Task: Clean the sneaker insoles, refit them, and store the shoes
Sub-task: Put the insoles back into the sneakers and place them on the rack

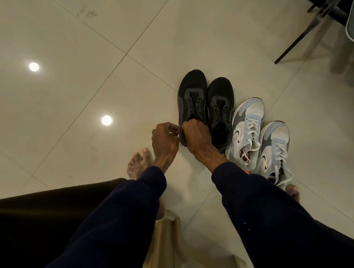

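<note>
The right hand (194, 133) has a closed grip on the collar of the left black mesh sneaker (192, 104) at frame centre; the left hand (165, 139), fingers curled, pinches beside it. Grey-white laced sneakers (258, 139) touch the black pair on the glossy tiled floor (67, 98).

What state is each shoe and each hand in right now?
Left black sneaker: on floor, gripped at its collar.
Right black sneaker: on floor, untouched.
Grey-white sneakers: on floor, laces loose.
Right hand: closed on left black sneaker.
Left hand: fingers pinched beside it.
</note>
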